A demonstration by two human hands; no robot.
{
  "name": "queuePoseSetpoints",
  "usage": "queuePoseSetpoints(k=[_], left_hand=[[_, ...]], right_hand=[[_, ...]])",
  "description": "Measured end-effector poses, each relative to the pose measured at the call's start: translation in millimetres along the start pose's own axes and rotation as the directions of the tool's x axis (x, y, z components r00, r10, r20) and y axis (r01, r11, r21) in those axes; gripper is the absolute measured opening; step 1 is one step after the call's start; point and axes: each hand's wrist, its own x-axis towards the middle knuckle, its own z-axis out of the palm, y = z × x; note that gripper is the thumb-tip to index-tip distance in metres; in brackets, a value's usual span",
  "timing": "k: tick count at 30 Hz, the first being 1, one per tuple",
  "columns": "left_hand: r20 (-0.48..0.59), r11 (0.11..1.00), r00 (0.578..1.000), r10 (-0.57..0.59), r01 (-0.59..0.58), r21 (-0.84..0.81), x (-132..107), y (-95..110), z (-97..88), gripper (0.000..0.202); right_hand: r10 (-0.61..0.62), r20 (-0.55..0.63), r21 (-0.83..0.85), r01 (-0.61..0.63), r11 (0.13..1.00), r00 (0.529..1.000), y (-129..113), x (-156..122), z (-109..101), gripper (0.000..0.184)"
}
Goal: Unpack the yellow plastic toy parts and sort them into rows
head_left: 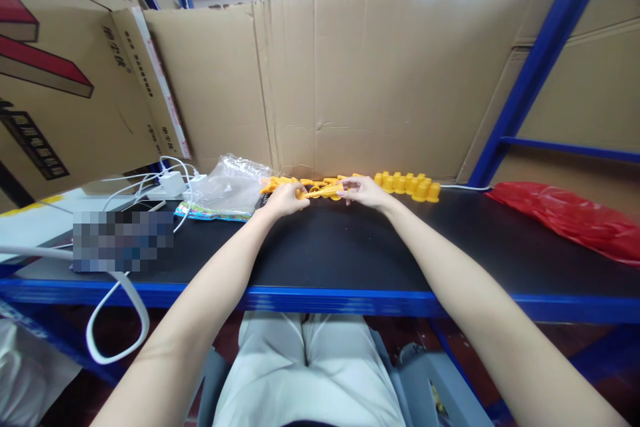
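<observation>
My left hand (284, 200) is closed, thumb and fingers pinching one end of a thin yellow plastic piece (320, 193). The piece stretches level across to my right hand (367, 193), whose fingers are closed on its other end. Its exact kind is too small to make out. Behind it, close to the cardboard, lies a row of more yellow plastic pieces (278, 182), partly hidden by my left hand. Just right of my right hand stand several yellow cup-shaped parts (407, 185) grouped together on the black tabletop (330, 253).
A clear plastic bag (230, 183) lies left of my left hand. Further left are white chargers (171, 183) with cables and a phone. A red plastic bag (565, 217) lies at the right. A cardboard sheet (380, 80) walls the back; a blue metal beam (340, 301) edges the front.
</observation>
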Motion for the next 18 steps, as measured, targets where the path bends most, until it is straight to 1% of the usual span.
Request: queuePoseSetpoints(k=[3,9,14,18], left_hand=[[0.001,1.0,1.0,-0.008,0.008,0.011,-0.6,0.8,-0.5,0.029],[-0.002,0.999,1.0,-0.01,0.011,0.053,-0.8,2.1,-0.5,0.031],[-0.018,0.998,1.0,0.012,-0.011,0.059,-0.8,1.2,-0.3,0.032],[-0.016,0.998,1.0,0.002,-0.001,0.065,-0.8,1.7,-0.5,0.031]], right_hand=[[0.003,0.002,-0.018,-0.002,1.0,1.0,-0.9,-0.4,-0.4,0.046],[0.004,0.005,-0.113,-0.003,0.994,1.0,-4.5,-2.3,-2.7,0.045],[-0.005,0.012,-0.161,0.007,0.987,1.0,-8.0,-4.4,-2.8,0.043],[-0.015,0.019,-0.196,0.019,0.98,1.0,-11.4,-6.1,-1.9,0.043]])
